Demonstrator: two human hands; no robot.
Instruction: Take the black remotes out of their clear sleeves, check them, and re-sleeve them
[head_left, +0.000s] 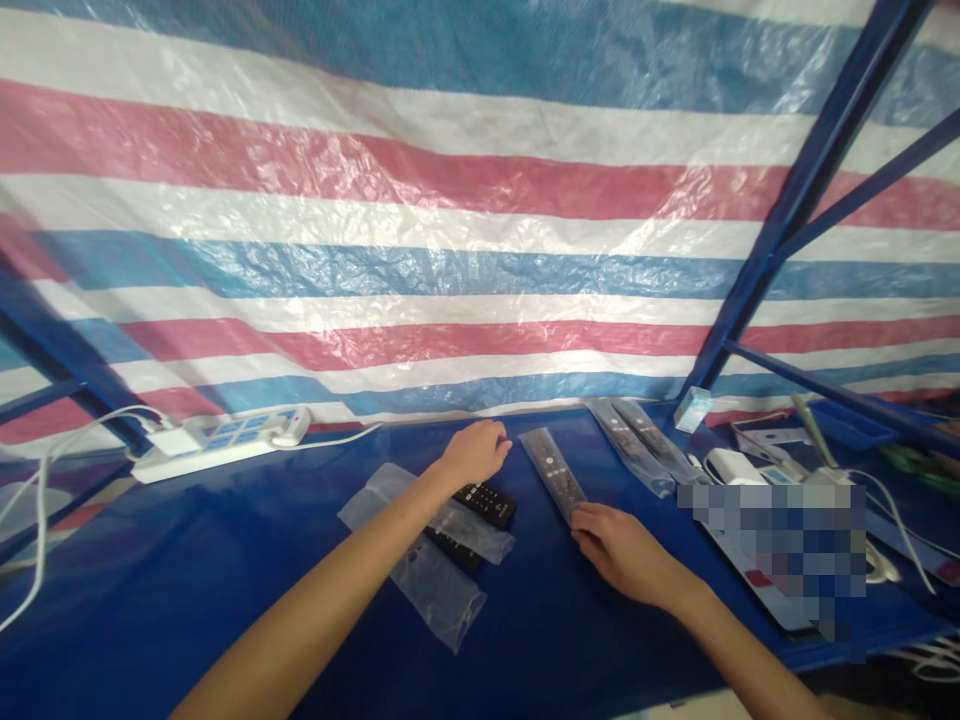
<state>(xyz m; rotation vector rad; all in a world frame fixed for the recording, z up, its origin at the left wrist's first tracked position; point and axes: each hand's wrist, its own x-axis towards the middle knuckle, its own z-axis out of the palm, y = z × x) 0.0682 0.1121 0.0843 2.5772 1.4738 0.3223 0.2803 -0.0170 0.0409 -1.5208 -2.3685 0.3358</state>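
Note:
My right hand (619, 545) pinches the near end of a remote in a clear plastic sleeve (551, 465), which lies on the blue table (300, 560). My left hand (478, 452) is just above the far end of a bare black remote (487, 503); its fingers are curled, and whatever they hold is hidden. Under my left forearm lie another black remote (454, 547) and clear plastic sleeves (442, 595), partly overlapping. Two more sleeved remotes (630, 445) rest side by side farther right.
A white power strip (217, 450) with cables sits at the back left. At right are a small box (692, 409), a white adapter (733, 467), cables and a pixelated flat item. Blue frame bars (757, 270) and a striped sheet (450, 200) stand behind.

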